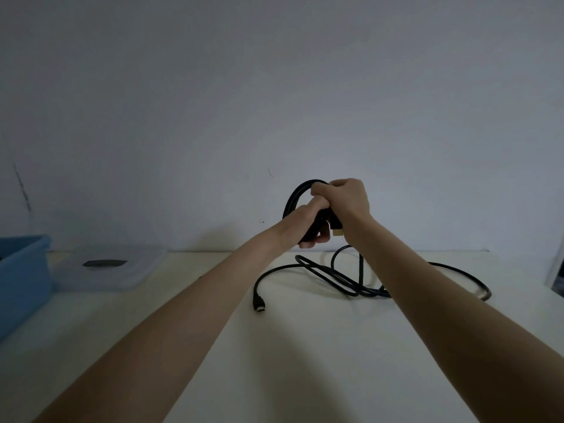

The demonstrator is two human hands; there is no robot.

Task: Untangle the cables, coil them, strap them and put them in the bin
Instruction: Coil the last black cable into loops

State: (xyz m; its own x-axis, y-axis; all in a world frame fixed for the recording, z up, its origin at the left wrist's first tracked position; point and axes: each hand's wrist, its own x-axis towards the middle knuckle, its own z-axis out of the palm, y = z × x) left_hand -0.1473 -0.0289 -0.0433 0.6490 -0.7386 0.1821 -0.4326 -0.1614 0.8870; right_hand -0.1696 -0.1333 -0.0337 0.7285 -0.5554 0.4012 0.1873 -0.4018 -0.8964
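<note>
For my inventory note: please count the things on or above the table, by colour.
Black: 2, the coiled cable in both hands and the loose cable on the table
Blue: 1, the bin
Clear: 1, the lidded box
Total: 4

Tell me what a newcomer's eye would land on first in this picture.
First, the two hands raised mid-frame against the wall: the left hand and right hand both grip a black coiled cable, its gold-tipped plug hanging between the wrists. Next, the loose cable sprawled in loops on the white table just below them. Last, at the far left edge, a blue bin beside a clear lidded box.
</note>
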